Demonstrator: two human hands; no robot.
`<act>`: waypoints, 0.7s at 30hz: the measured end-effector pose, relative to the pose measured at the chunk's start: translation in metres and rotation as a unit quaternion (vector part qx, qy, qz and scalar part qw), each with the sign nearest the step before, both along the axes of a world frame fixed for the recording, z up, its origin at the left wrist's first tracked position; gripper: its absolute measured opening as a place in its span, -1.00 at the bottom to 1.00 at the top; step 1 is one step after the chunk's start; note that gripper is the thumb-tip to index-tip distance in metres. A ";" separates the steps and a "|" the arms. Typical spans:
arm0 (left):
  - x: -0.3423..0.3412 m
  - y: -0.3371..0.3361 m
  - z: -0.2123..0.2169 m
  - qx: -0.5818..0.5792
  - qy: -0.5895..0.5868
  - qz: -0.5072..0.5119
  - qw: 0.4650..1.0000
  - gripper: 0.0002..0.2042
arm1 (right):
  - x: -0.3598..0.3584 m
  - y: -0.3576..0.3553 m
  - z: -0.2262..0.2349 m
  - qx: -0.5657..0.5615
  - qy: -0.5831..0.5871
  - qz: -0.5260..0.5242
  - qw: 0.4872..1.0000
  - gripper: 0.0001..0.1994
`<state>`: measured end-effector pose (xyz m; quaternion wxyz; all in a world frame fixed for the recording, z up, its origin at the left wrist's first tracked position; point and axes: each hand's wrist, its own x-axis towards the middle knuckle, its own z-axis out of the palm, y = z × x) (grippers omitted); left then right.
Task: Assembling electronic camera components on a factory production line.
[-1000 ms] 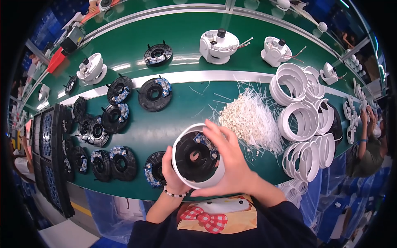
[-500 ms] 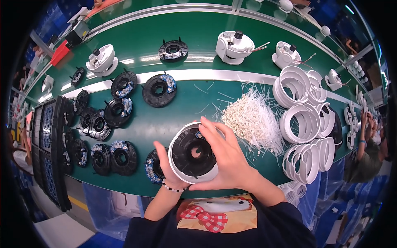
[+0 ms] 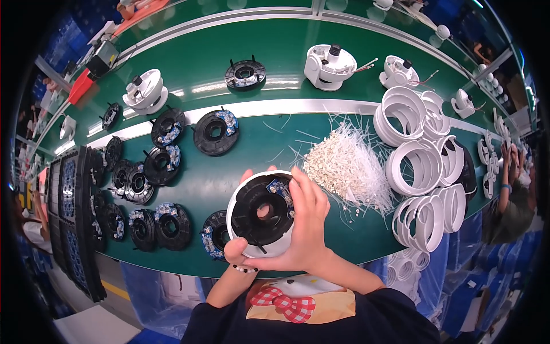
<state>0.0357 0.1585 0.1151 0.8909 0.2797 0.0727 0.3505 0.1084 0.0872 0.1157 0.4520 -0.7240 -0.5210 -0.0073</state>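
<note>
Just above the table's near edge, I hold a round white housing (image 3: 279, 246) with a black disc (image 3: 252, 209) set inside it. The disc has a hole at its centre and a blue circuit board (image 3: 278, 188) on its upper right. My right hand (image 3: 309, 229) grips the housing's right side, its fingertips over the rim. My left hand (image 3: 236, 252) supports it from behind at the lower left; its thumb shows in front and most of its fingers are hidden. Close by on the left lies another black disc (image 3: 215, 235) with a blue board, partly covered by the housing.
Several black discs (image 3: 216, 133) with boards spread over the left, beside a black rack (image 3: 70, 212). A pile of white connectors and thin strips (image 3: 346, 166) lies right of centre. White rings (image 3: 415, 166) are stacked farther right. White camera-like bases (image 3: 329, 67) stand along the back.
The housing has turned in my hands and moved slightly left, with the disc's board more exposed. My left thumb has come down to the lower left rim. My right fingers have shifted outward to the right side.
</note>
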 end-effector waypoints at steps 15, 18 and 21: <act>0.075 0.260 -0.023 -0.035 0.244 0.089 0.965 -0.66 | 0.066 -0.134 0.025 0.194 -0.146 -0.162 0.956 -0.72; 0.105 0.353 -0.071 0.007 0.254 0.104 0.961 -0.59 | 0.076 -0.167 0.035 0.129 -0.208 -0.318 0.916 -0.83; 0.117 0.398 -0.100 0.005 0.336 0.170 0.927 -0.56 | 0.082 -0.194 0.034 0.035 -0.201 -0.422 0.883 -0.72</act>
